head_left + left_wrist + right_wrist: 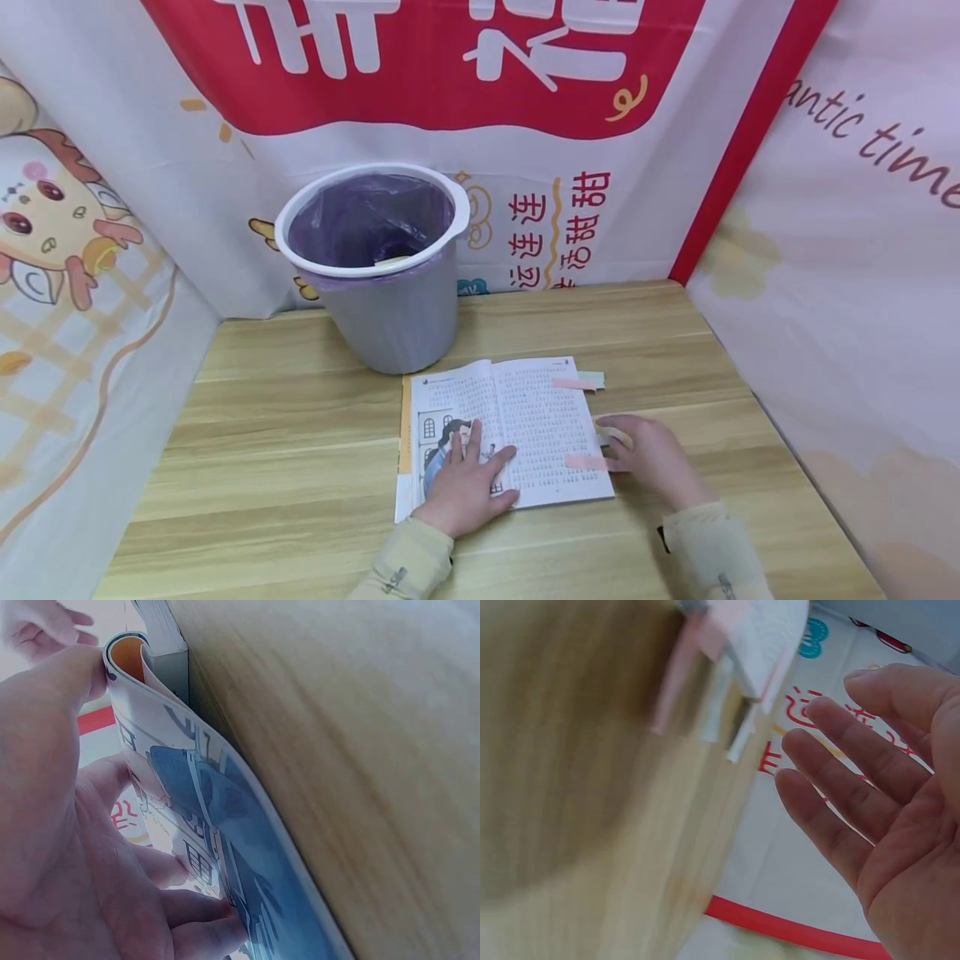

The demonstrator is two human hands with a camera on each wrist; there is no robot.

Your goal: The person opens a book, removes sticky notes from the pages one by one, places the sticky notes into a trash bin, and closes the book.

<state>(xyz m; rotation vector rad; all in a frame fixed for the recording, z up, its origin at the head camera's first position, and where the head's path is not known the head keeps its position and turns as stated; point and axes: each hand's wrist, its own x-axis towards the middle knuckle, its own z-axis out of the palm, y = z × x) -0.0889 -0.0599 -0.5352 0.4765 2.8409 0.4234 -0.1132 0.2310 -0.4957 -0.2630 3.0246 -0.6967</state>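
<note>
An open book [543,425] lies on the wooden table, printed text on its right page and a drawn figure on its left. My left hand [463,492] rests spread over the lower left page. In the left wrist view that page [202,772] bows up beside the fingers. By the book's right edge is my right hand [660,458], its fingers loosely extended in the right wrist view with nothing between them. Close to its fingertips is a pale tab [615,436]. Pink sticky strips [585,462] stick out from the right page, the upper one next to a pale green tab [592,380].
Behind the book stands a grey waste bin [397,325] with a purple liner [330,229] and something pale inside. Printed cloth [600,108] hangs at the back and sides of the table [285,450].
</note>
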